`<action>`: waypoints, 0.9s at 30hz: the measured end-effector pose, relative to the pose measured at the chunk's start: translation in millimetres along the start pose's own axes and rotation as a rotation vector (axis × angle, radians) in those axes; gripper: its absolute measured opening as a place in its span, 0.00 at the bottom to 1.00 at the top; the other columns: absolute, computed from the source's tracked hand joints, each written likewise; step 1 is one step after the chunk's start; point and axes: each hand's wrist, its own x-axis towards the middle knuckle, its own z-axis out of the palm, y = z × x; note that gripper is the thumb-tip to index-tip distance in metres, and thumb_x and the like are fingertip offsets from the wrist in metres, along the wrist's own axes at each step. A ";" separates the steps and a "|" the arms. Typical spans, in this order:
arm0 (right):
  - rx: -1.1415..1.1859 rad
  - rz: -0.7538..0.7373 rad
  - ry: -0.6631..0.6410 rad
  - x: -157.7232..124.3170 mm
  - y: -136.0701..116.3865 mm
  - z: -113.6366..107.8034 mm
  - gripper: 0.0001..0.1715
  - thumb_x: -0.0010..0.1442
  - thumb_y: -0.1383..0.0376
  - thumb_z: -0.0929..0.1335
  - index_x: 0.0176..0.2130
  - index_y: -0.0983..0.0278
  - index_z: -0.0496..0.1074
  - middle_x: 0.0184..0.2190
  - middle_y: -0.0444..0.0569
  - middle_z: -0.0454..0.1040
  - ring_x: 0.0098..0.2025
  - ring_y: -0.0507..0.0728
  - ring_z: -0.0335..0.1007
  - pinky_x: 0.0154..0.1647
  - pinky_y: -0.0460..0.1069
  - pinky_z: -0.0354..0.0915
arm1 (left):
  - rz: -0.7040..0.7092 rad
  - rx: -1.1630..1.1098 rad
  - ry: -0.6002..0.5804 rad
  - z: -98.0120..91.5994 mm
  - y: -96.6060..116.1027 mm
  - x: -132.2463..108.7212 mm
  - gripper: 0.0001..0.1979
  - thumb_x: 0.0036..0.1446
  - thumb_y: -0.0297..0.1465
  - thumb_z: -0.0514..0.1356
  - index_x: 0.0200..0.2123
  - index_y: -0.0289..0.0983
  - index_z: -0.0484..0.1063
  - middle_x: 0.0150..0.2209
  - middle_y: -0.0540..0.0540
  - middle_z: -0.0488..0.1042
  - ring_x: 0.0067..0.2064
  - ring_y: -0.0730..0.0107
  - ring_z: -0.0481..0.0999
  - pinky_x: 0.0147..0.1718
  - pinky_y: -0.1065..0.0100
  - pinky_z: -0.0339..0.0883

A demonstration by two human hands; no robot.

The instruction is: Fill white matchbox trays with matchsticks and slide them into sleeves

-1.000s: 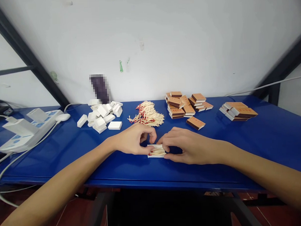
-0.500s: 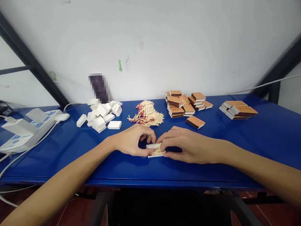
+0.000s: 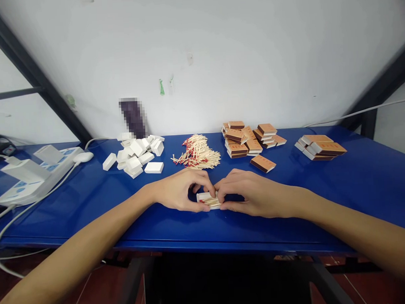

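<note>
A small white matchbox tray (image 3: 202,196) lies at the front of the blue table with several red-tipped matches (image 3: 209,202) in it. My left hand (image 3: 185,190) curls round the tray's left part, thumb on the near side and index finger over the far side. From the right, my right hand (image 3: 247,192) pinches the tray's right end, its fingertips at the match ends. Behind the hands is a loose heap of matches (image 3: 200,153), most red heads toward the left.
White matchbox trays (image 3: 136,154) are piled at the back left. Brown matchbox sleeves (image 3: 242,141) are heaped behind my right hand, with one single box (image 3: 263,163) in front. Stacked matchboxes (image 3: 322,148) stand farther right. A power strip (image 3: 37,175) with cables lies on the left.
My left index finger and thumb have shifted right along the tray. The matches have moved slightly inside it, and my right fingertips have shifted a little at the right end.
</note>
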 end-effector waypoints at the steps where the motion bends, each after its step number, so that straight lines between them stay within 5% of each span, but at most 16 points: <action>1: -0.002 0.004 -0.002 -0.1 0.5 0.3 0.07 0.65 0.62 0.67 0.38 0.61 0.74 0.39 0.46 0.78 0.41 0.57 0.71 0.45 0.51 0.60 | -0.001 -0.001 0.000 -0.1 -0.4 -0.4 0.13 0.52 0.34 0.68 0.41 0.38 0.77 0.34 0.48 0.69 0.34 0.71 0.67 0.36 0.69 0.63; 10: -0.013 0.137 -0.020 1.2 -4.0 -3.1 0.11 0.64 0.56 0.68 0.38 0.61 0.67 0.35 0.45 0.73 0.36 0.56 0.65 0.38 0.50 0.57 | -0.018 0.026 -0.062 1.5 1.6 -2.1 0.22 0.52 0.32 0.67 0.52 0.41 0.74 0.43 0.44 0.70 0.41 0.66 0.70 0.43 0.64 0.66; 27: -0.036 0.112 0.017 1.1 -0.3 -1.5 0.12 0.60 0.57 0.70 0.34 0.61 0.65 0.32 0.44 0.71 0.33 0.55 0.64 0.34 0.49 0.56 | 0.032 0.011 -0.046 5.0 8.8 -1.4 0.22 0.54 0.29 0.65 0.53 0.46 0.75 0.45 0.44 0.66 0.47 0.62 0.68 0.51 0.60 0.65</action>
